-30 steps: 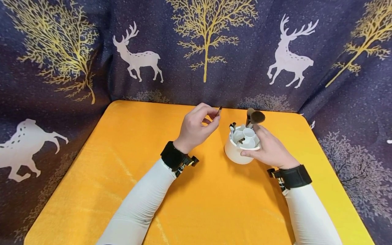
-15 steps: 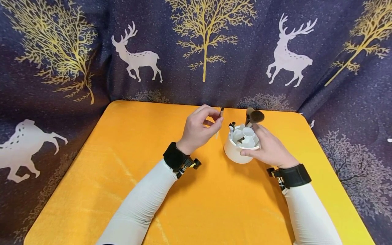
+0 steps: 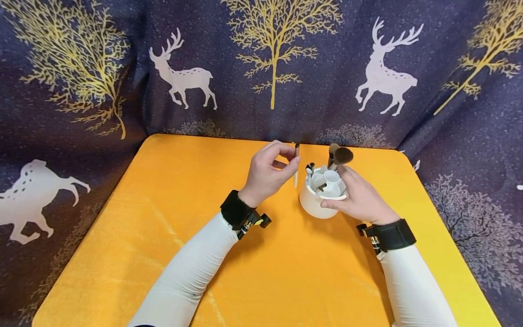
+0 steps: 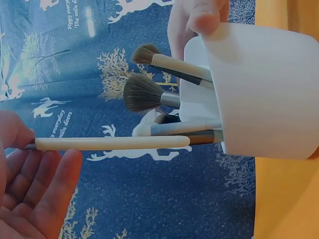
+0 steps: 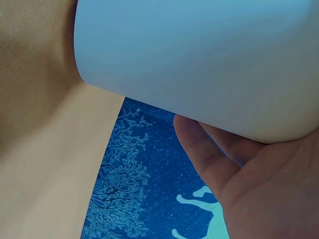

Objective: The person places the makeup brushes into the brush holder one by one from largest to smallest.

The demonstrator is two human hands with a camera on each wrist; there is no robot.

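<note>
In my left hand [image 3: 269,170] a slim makeup brush [image 4: 109,143] with a cream handle is pinched near its bristle end by thumb and fingers. Its handle tip points down beside the rim of a white round brush holder [image 3: 316,206], apart from the table. My right hand [image 3: 359,195] grips that holder by its right side, thumb on the near rim. Inside the divided holder stand several brushes, among them a big fluffy brush [image 3: 343,156] and small ones at the left. In the right wrist view the holder's smooth wall hides most of my fingers' grip.
An orange cloth covers the table [image 3: 294,268]. Behind it and at both sides hangs a dark blue curtain [image 3: 253,122] printed with white deer and yellow trees.
My left hand has moved a little right, closer to the holder, and the brush in it has turned from tilted to nearly upright. The right hand and holder stay in place.
</note>
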